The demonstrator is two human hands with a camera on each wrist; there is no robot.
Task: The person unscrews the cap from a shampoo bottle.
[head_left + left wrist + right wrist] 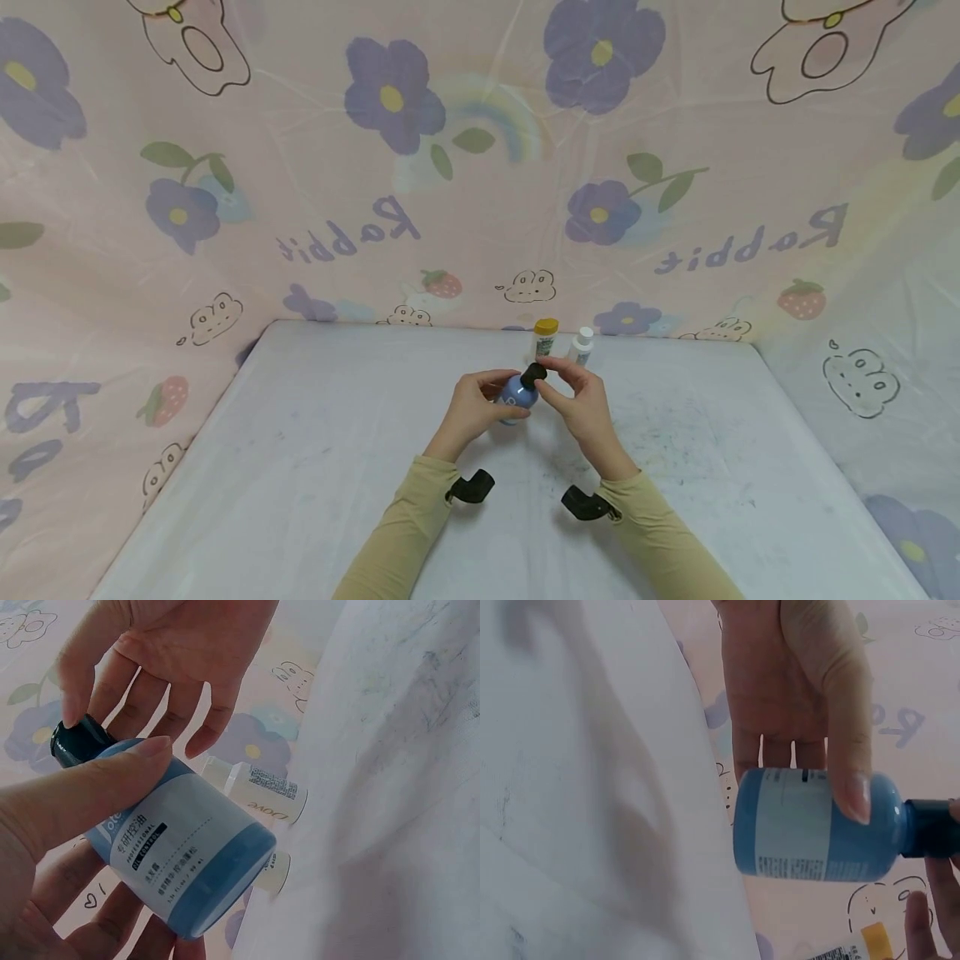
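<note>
My left hand (pixel 471 410) holds a small blue bottle (pixel 196 844) with a pale printed label, tilted and raised above the table. Its thumb lies across the bottle's shoulder and its fingers curl round the far side. My right hand (pixel 588 412) has its thumb and index finger on the bottle's black cap (pixel 79 741), pinching it. The other right fingers hang loose in the left wrist view. In the right wrist view the cap (pixel 930 827) sits on the bottle's neck, with only part of the right fingers showing.
Just behind the hands stand a white bottle with a yellow cap (pixel 546 327) and a white Dove bottle (pixel 262 793) with a white cap. A white-covered table (pixel 337 483) lies below, with patterned cloth (pixel 480 192) behind and at the sides.
</note>
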